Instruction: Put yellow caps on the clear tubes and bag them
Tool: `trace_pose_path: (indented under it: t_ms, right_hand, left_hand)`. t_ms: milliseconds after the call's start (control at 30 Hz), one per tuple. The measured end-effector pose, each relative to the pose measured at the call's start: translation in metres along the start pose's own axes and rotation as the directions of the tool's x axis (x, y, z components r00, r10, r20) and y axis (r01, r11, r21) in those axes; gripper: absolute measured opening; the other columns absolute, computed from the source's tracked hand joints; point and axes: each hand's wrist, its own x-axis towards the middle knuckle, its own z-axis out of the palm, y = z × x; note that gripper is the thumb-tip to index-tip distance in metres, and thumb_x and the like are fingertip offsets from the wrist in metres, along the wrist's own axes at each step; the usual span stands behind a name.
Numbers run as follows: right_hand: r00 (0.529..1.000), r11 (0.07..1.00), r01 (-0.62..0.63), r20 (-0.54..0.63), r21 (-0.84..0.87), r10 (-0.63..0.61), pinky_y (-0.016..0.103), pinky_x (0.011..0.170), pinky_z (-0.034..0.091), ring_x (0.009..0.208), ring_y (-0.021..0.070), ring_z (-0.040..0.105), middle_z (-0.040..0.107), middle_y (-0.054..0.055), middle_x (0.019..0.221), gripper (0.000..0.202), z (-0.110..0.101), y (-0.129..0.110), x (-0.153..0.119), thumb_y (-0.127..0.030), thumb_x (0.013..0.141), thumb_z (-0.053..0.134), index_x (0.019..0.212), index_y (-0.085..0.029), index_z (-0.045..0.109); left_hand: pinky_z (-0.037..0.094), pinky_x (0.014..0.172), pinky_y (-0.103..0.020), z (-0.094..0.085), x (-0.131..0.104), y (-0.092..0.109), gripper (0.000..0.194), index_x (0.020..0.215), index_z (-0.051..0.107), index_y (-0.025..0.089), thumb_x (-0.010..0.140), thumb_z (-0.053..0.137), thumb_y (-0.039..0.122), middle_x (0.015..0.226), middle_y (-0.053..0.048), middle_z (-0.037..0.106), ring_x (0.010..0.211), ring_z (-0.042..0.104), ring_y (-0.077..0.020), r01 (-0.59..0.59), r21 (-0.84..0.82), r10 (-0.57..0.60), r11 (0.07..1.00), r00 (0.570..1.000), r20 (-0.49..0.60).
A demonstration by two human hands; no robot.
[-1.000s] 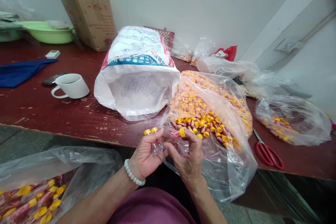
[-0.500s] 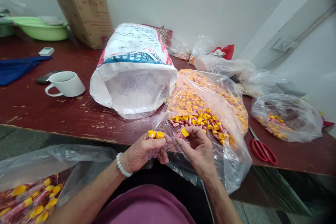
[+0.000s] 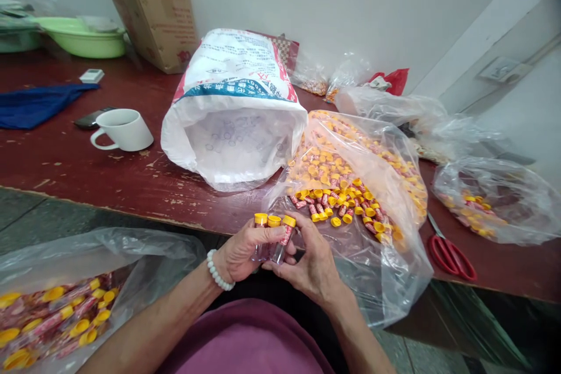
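Observation:
My left hand (image 3: pixel 248 248), with a pale bead bracelet at the wrist, holds clear tubes (image 3: pixel 260 234) with yellow caps side by side, upright. A third capped tube (image 3: pixel 284 238) with a red and white label stands beside them, its right side against the fingers of my right hand (image 3: pixel 312 257). My right thumb and index finger close round this tube. Just beyond the hands, a clear plastic bag (image 3: pixel 372 158) lies open on the table with many yellow-capped, red-labelled pieces (image 3: pixel 346 198) spilling at its mouth.
A white woven sack (image 3: pixel 236 128) gapes behind my hands. Left of it are a mug (image 3: pixel 127 131), blue cloth (image 3: pixel 39 106) and green basin (image 3: pixel 83 41). Red scissors (image 3: pixel 451 254) and a smaller bag (image 3: pixel 499 204) lie right. A filled bag (image 3: pixel 56 315) sits lower left.
The tube in my right hand has moved left and turned upright beside the tubes in my left hand. The view has shifted slightly.

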Motion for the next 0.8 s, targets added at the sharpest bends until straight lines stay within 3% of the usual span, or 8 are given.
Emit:
trace_pose_path:
  t_ms: [100, 233, 400, 467, 567, 700, 767, 800]
  right_hand:
    - [0.997, 0.998, 0.013, -0.078, -0.069, -0.018, 0.035, 0.076, 0.05, 0.085, 0.021, 0.061, 0.061, 0.006, 0.098, 0.061, 0.002, -0.002, 0.003, -0.031, 0.059, 0.074, 0.113, -0.02, 0.047]
    - [0.994, 0.993, -0.11, 0.006, -0.04, 0.11, 0.033, 0.071, 0.051, 0.077, 0.0189, 0.061, 0.062, 0.003, 0.088, 0.053, 0.005, 0.0, 0.009, -0.031, 0.059, 0.074, 0.105, -0.02, 0.051]
    - [0.963, 0.96, -0.238, 0.163, 0.147, 0.214, 0.033, 0.08, 0.053, 0.095, 0.0197, 0.061, 0.053, 0.01, 0.124, 0.081, 0.016, 0.002, -0.001, -0.038, 0.067, 0.073, 0.134, -0.021, 0.031]
    - [0.972, 0.977, -0.187, 0.162, 0.1, 0.169, 0.037, 0.085, 0.052, 0.101, 0.0226, 0.06, 0.05, 0.012, 0.129, 0.081, 0.022, 0.003, -0.005, -0.042, 0.069, 0.072, 0.136, -0.023, 0.031]
    - [0.985, 0.999, 0.019, 0.172, -0.032, -0.013, 0.044, 0.088, 0.049, 0.102, 0.0272, 0.06, 0.058, 0.011, 0.118, 0.07, 0.035, 0.002, -0.003, -0.047, 0.067, 0.071, 0.127, -0.023, 0.045]
    - [0.928, 0.985, 0.171, 0.336, 0.003, -0.162, 0.045, 0.088, 0.05, 0.108, 0.0292, 0.057, 0.055, 0.013, 0.124, 0.078, 0.056, -0.009, 0.005, -0.051, 0.069, 0.067, 0.135, -0.022, 0.036]
    - [0.928, 0.99, 0.136, 0.343, 0.047, -0.144, 0.046, 0.089, 0.049, 0.115, 0.0311, 0.053, 0.042, 0.016, 0.137, 0.093, 0.061, -0.012, 0.007, -0.055, 0.069, 0.066, 0.143, -0.02, 0.022]
    - [0.94, 0.994, 0.092, 0.325, 0.059, -0.107, 0.047, 0.088, 0.05, 0.115, 0.0314, 0.052, 0.037, 0.017, 0.14, 0.097, 0.06, -0.012, 0.007, -0.056, 0.069, 0.066, 0.144, -0.02, 0.017]
  left_hand:
    - [0.05, 0.057, -0.025, 0.0, 0.003, -0.003, 0.017, 0.082, 0.067, 0.008, 0.072, 0.069, 0.023, 0.066, -0.007, 0.067, 0.057, 0.064, -0.0162, 0.006, -0.02, -0.006, 1.0, 1.0, 0.021]
    - [0.051, 0.059, -0.027, -0.007, 0.012, -0.007, 0.013, 0.077, 0.065, 0.008, 0.073, 0.066, 0.021, 0.062, -0.006, 0.066, 0.054, 0.062, -0.015, 0.005, -0.101, -0.002, 0.995, 1.0, 0.022]
    - [0.052, 0.059, -0.028, -0.019, 0.01, -0.01, 0.014, 0.072, 0.064, 0.009, 0.07, 0.066, 0.023, 0.061, -0.005, 0.065, 0.054, 0.064, -0.0165, 0.082, -0.227, -0.075, 0.971, 0.996, 0.038]
    - [0.052, 0.06, -0.028, -0.024, 0.003, -0.012, 0.013, 0.069, 0.063, 0.009, 0.067, 0.067, 0.021, 0.059, -0.004, 0.064, 0.053, 0.063, -0.0149, 0.085, -0.243, -0.068, 0.966, 0.995, 0.076]
    - [0.052, 0.058, -0.027, -0.035, -0.01, -0.015, 0.015, 0.072, 0.064, 0.008, 0.061, 0.07, 0.016, 0.059, -0.004, 0.062, 0.055, 0.062, -0.0143, 0.035, -0.251, -0.017, 0.967, 0.997, 0.072]
    - [0.052, 0.052, -0.029, -0.061, -0.048, -0.018, 0.021, 0.078, 0.064, 0.012, 0.061, 0.071, 0.021, 0.063, -0.003, 0.062, 0.053, 0.062, -0.0156, -0.144, -0.185, 0.118, 0.972, 0.982, -0.145]
    - [0.052, 0.052, -0.031, -0.085, -0.078, -0.015, 0.028, 0.089, 0.063, 0.016, 0.063, 0.07, 0.026, 0.067, -0.002, 0.063, 0.052, 0.062, -0.0166, -0.215, -0.038, 0.192, 0.976, 0.927, -0.322]
    - [0.052, 0.053, -0.031, -0.1, -0.095, -0.012, 0.032, 0.095, 0.062, 0.019, 0.065, 0.068, 0.029, 0.07, -0.002, 0.064, 0.053, 0.062, -0.0168, -0.208, 0.094, 0.228, 0.974, 0.868, -0.441]
